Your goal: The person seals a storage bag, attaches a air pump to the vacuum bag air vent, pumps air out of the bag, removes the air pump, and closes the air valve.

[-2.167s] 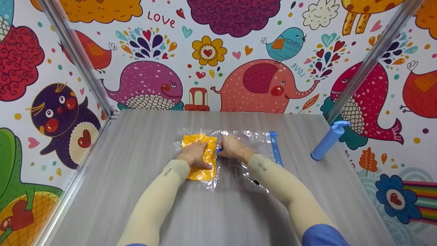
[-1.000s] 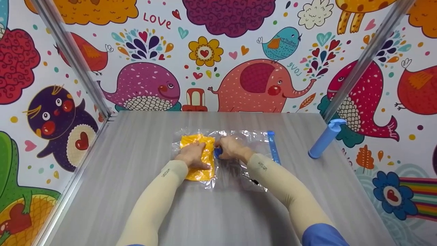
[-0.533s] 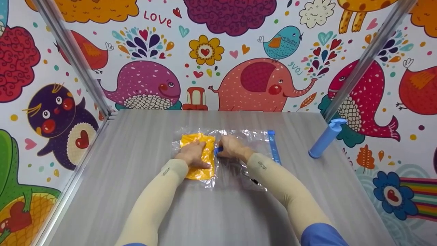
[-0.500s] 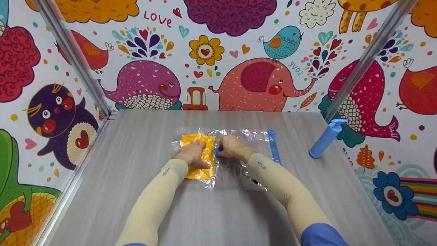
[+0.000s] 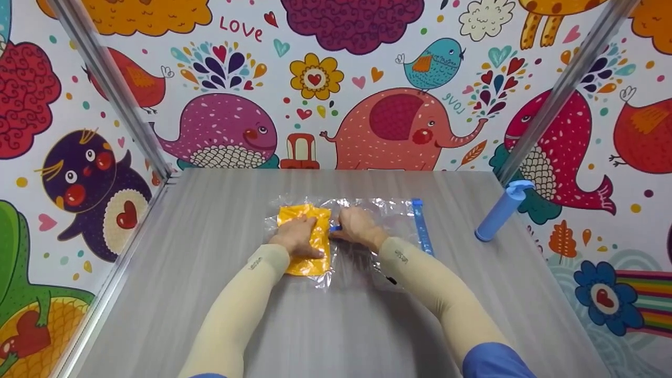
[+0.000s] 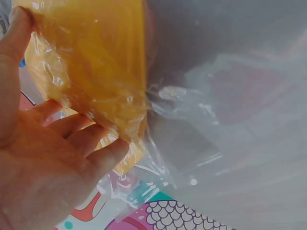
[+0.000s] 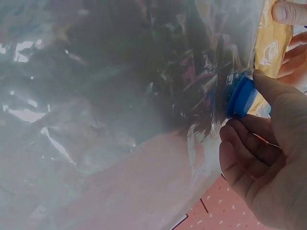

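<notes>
A clear plastic storage bag [image 5: 391,211] lies flat on the table with a folded yellow item [image 5: 310,269] inside its left part. Spread fingers of my left hand [image 5: 298,237] rest on the yellow item through the plastic; in the left wrist view the fingertips touch the yellow item [image 6: 96,57]. My right hand [image 5: 359,226] is at a round blue valve cap [image 7: 242,97] on the bag, just right of the yellow item. Thumb and fingers pinch the cap's edge, and the hand partly hides it in the head view.
A blue zip strip [image 5: 421,226] runs along the bag's right edge. To the right, a blue hand pump [image 5: 496,218] stands on the grey wood-grain table [image 5: 220,210]. Cartoon-printed walls [image 5: 315,31] and metal posts [image 5: 113,89] enclose the back and sides.
The right hand has turned slightly at the blue valve cap, and less blue shows in the head view than a second ago. My left hand stays on the yellow item.
</notes>
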`<state>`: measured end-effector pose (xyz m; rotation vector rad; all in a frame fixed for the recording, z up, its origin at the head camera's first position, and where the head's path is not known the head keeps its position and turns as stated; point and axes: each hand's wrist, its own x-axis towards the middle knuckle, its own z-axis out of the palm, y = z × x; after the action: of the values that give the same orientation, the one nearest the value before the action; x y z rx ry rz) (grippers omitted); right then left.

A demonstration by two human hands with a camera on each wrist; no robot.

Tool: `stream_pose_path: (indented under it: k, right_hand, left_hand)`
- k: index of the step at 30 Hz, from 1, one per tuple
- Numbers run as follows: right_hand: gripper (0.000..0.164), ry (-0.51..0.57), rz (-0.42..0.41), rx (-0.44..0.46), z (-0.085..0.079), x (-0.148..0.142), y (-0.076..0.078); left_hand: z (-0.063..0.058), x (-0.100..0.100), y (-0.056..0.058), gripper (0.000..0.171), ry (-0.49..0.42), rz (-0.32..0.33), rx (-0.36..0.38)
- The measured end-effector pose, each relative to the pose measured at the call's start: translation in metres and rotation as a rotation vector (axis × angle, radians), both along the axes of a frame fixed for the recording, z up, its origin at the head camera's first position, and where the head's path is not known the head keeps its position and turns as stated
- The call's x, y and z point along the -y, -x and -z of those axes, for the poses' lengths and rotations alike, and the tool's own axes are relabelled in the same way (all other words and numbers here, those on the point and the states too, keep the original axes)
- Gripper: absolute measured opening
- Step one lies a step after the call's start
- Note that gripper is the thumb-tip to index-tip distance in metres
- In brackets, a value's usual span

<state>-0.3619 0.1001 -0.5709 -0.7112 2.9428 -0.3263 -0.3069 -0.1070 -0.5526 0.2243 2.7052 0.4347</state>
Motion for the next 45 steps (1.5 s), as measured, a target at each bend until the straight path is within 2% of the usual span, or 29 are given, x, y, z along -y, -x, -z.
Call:
stream_pose_path:
  k: [5, 10, 14, 18, 28, 34, 39, 45]
  right_hand:
    - [0.051, 0.005, -0.031, 0.067, -0.010, -0.007, 0.007]
    - [0.046, -0.015, -0.192, 0.071, -0.018, -0.008, 0.010]
    - [0.038, -0.067, -0.248, 0.071, -0.017, -0.007, 0.008]
    - [0.033, -0.095, -0.223, 0.076, -0.016, -0.006, 0.005]
    - [0.021, -0.075, -0.193, 0.090, -0.014, -0.006, 0.004]
    - [0.026, -0.031, -0.105, 0.118, -0.011, -0.005, 0.004]
    - [0.032, -0.010, -0.023, 0.095, -0.011, -0.002, 0.001]
    - [0.039, -0.042, 0.024, 0.058, -0.010, 0.001, 0.002]
  left_hand:
    - [0.000, 0.001, 0.000, 0.109, -0.004, -0.009, 0.012]
    - [0.000, 0.003, -0.001, 0.109, -0.011, -0.024, 0.013]
    - [0.000, 0.002, 0.000, 0.109, 0.014, 0.002, -0.002]
    - [0.001, 0.001, 0.001, 0.109, 0.030, 0.030, -0.016]
    - [0.001, 0.001, 0.001, 0.109, 0.017, 0.012, -0.002]
    - [0.001, 0.001, 0.001, 0.110, 0.017, 0.009, 0.002]
    - [0.001, 0.001, 0.003, 0.111, 0.009, 0.016, -0.005]
    - [0.003, 0.000, 0.005, 0.112, 0.031, 0.025, -0.010]
